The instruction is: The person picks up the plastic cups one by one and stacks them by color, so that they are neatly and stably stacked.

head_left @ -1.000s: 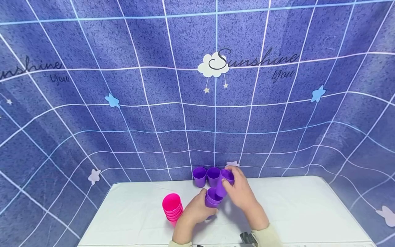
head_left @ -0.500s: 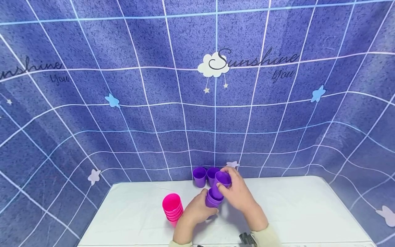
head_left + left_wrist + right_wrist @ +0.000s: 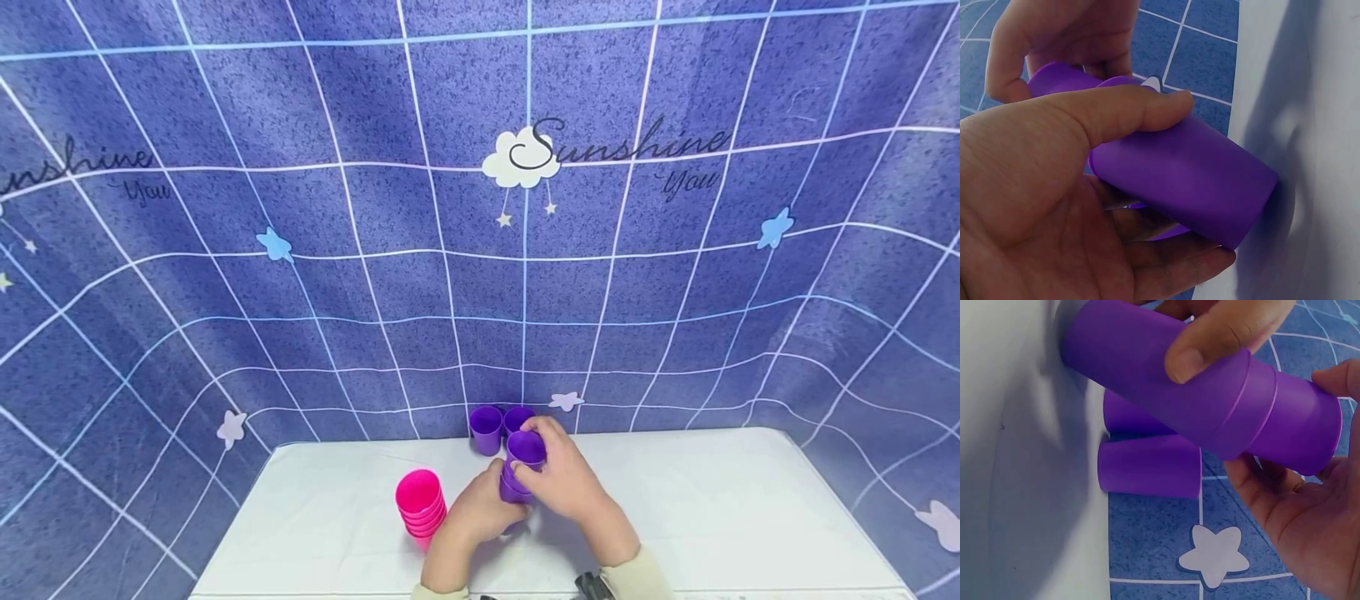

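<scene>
My left hand (image 3: 476,507) grips a short stack of purple plastic cups (image 3: 1147,362), its thumb (image 3: 1141,112) lying along the outer wall. The stack leans, its base close over the white table. Between the fingers and thumb of my right hand (image 3: 566,479) is another purple cup (image 3: 1304,422), held near its rim. That cup's lower part sits inside the top of the stack, as the right wrist view shows. Behind them stand two more purple cups, a left one (image 3: 486,432) and a right one (image 3: 1150,467) partly covered by my right hand in the head view.
A stack of several pink cups (image 3: 420,496) stands left of my left forearm, leaning slightly. A blue checked curtain (image 3: 360,350) with stars and clouds rises along the back edge of the white table (image 3: 720,517). A dark object (image 3: 592,585) shows at my right sleeve.
My right hand has moved left and down with its purple cup, from above and right of the stack into the stack's mouth. My left hand has stayed around the stack.
</scene>
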A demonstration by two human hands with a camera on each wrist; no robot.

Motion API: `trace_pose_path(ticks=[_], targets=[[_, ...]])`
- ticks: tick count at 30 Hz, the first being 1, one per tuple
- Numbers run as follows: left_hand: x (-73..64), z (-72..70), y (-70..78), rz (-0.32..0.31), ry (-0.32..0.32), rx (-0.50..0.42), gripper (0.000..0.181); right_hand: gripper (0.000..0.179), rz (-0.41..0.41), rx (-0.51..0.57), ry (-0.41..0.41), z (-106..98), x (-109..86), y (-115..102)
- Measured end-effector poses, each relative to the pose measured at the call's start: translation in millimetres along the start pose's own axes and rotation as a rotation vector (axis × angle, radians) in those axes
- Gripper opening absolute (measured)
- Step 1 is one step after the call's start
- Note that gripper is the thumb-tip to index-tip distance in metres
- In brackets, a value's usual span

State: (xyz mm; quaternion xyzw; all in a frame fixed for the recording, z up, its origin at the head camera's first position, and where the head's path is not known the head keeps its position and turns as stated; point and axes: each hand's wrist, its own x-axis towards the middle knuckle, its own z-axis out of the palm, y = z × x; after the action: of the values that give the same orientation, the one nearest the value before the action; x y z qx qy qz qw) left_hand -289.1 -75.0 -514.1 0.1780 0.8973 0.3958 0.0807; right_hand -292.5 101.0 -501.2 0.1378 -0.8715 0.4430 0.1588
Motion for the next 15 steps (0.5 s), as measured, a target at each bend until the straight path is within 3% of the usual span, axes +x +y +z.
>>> trace_pose_path(ticks=[8,15], targets=[[-0.3,0.0,0.2,0.007,0.004,0.001,0.064,0.049,-0.006,-0.017,-0.001,2.2,-0.9,-0.6],[-0.1,-0.5,-1.1,0.006,0.0,-0.004,0.063,0.048,0.036,-0.007,-0.054,7.3,-0.2,4.6]])
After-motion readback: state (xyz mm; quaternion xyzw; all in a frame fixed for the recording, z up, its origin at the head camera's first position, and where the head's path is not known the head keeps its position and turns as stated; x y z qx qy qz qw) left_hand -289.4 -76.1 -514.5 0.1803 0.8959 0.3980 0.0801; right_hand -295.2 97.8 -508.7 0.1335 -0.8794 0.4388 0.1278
